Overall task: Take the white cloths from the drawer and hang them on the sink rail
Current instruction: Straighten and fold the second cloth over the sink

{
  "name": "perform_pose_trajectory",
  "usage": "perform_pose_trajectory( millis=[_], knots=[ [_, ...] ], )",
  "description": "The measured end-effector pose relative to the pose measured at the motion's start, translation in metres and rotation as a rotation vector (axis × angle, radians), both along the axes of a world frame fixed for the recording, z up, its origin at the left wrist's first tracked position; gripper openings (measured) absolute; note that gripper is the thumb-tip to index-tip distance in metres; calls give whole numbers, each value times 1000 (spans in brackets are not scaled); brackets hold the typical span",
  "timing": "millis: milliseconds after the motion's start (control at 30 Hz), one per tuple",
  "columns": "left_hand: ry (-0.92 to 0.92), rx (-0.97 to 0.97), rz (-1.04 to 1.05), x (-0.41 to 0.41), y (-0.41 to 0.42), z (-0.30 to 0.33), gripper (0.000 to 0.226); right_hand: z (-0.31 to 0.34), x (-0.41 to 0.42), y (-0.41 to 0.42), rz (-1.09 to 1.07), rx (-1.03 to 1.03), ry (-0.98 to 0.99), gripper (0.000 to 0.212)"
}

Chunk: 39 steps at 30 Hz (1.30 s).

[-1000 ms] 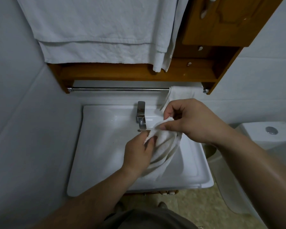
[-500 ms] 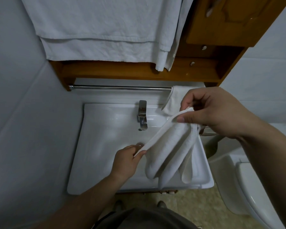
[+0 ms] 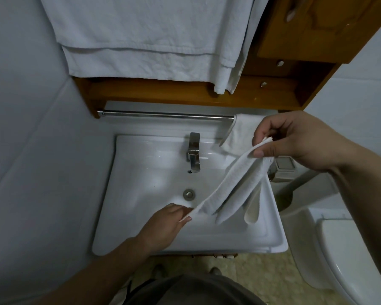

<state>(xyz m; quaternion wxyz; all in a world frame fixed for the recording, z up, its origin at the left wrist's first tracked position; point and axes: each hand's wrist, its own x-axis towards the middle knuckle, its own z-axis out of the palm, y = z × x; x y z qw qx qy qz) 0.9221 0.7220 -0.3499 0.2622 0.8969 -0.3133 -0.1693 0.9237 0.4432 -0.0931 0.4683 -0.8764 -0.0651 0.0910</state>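
My left hand (image 3: 166, 219) pinches one corner of the white cloth (image 3: 233, 188), my right hand (image 3: 293, 142) the other, stretching it above the sink (image 3: 141, 172). I should keep the edge taut and lift it level over the rail (image 3: 163, 115), beside the hung cloth (image 3: 240, 135). Wooden cabinet (image 3: 185, 90) above, toilet (image 3: 350, 260) at right.

A dim indoor picture with a cool, bluish-grey cast. Light is soft and even, its source not visible. Faint bright streaks of reflection lie on the glossy sink (image 3: 141, 172) beside the metal faucet (image 3: 194, 150). Deep shadow fills the underside of the wooden cabinet (image 3: 185, 91). Wide-angle distortion bends the walls and the rail (image 3: 163, 115), and stretches the forearms at the lower edges. The centre is fairly sharp; the floor and frame corners look softer and grainy.
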Motion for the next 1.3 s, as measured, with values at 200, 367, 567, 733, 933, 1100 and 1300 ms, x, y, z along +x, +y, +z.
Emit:
perform_pose_trajectory(
  millis=[200, 367, 567, 733, 933, 1100, 1300],
  knots=[
    [-27, -136, -4, -6, -15, 14, 37, 8, 11, 17, 206, 5, 41, 26],
    [-233, -41, -51, 8, -24, 22, 45, 16, 15, 27, 399, -58, 115, 13],
    [-168, -41, -332, 21, -24, 9, 32, 19, 14, 33, 480, -135, 136, 10],
    [4, -24, -358, 10, -25, 9, 40, 18, 14, 31, 463, -141, 139, 13],
    [-106, -89, -356, -2, -22, 10, 43, 17, 12, 11, 375, -119, 109, 19],
    [-74, -136, -209, -7, -8, 10, 31, 11, 8, -18, 185, -123, 81, 39],
    [-196, -136, -153, 3, -1, 23, 31, -22, 9, -52, -195, -179, 95, 24]
  ],
)
